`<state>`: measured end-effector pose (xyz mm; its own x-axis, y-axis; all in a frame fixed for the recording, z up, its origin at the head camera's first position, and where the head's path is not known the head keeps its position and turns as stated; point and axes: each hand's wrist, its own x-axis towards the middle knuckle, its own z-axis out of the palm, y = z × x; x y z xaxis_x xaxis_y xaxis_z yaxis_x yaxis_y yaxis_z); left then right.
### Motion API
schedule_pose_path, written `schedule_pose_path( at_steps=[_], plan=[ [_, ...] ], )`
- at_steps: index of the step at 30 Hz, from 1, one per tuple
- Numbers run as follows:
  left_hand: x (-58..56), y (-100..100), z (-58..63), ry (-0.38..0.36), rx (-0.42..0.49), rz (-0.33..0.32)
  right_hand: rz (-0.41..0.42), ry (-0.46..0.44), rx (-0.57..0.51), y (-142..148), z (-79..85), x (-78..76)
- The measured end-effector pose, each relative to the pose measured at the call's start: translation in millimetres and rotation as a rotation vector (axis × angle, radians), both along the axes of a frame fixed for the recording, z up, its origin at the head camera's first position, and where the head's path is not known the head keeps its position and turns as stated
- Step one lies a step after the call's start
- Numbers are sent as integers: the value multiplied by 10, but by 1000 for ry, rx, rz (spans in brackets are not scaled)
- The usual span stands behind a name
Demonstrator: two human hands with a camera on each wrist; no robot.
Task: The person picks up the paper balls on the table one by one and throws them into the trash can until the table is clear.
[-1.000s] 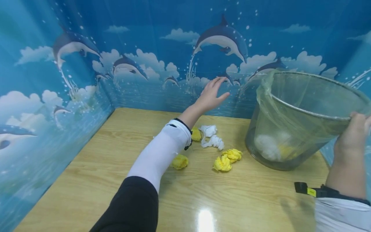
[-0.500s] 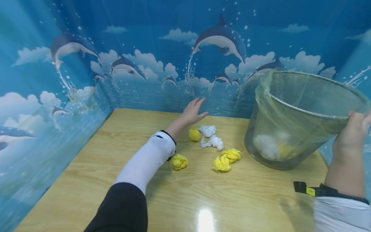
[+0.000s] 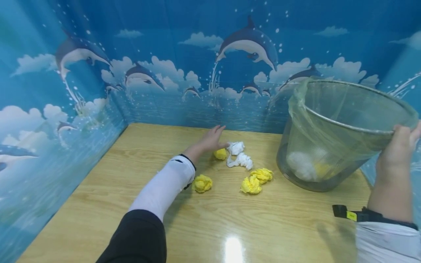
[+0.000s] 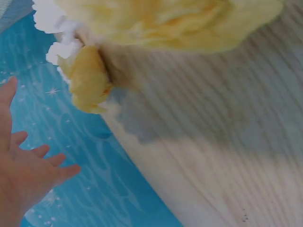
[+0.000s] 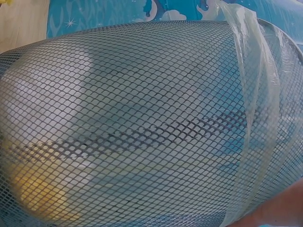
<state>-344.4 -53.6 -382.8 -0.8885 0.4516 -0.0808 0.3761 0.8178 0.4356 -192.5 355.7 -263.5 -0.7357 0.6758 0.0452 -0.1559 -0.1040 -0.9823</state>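
Yellow crumpled ball (image 3: 220, 155) nearest the left hand (image 3: 210, 141) lies toward the back of the wooden surface (image 3: 125, 182), just below that hand's thumb in my head view. I have the hand wide, fingers spread and straight, with nothing in its grasp; on my left wrist feed I see a gap between it and the ball. Just right of this ball are two white crumpled pieces, an upper piece (image 3: 236, 148) and a lower piece (image 3: 243, 161), close together. Nearer the head camera, another yellow ball (image 3: 202, 183) lies beside the left wrist, looming large and blurred in the left wrist view. Farther right, two more sit touching: a rear ball (image 3: 262, 175) and a front ball (image 3: 251, 185).

My right hand (image 3: 394, 155) grips the rim of a mesh bin (image 3: 340, 159), its far part cut off by my frame edge. The bin leans toward that hand at the right of the surface, and a pale green liner (image 3: 299, 106) folds over its rim. Through the mesh I make out a white shape (image 5: 47, 87) and a yellow shape (image 5: 40, 191); how many pieces lie inside, I cannot tell. Behind everything stands a dolphin-printed blue backdrop (image 3: 184, 113).
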Motion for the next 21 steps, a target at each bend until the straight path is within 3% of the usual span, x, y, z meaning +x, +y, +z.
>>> schedule_pose_path(
  at_steps=[3,5,14,21],
  plan=[
    [-20,-15,-82,-11,-27,-22,-10,-58,104,-8,-44,24],
    [-31,-21,-131,-15,-48,-29,-6,-52,116,-7,-59,34],
    [-29,-69,-270,-116,-17,-14,-1,-87,117,-8,-72,32],
    [-12,-48,-287,-144,-63,-66,-7,-105,112,-23,-52,44]
  ],
)
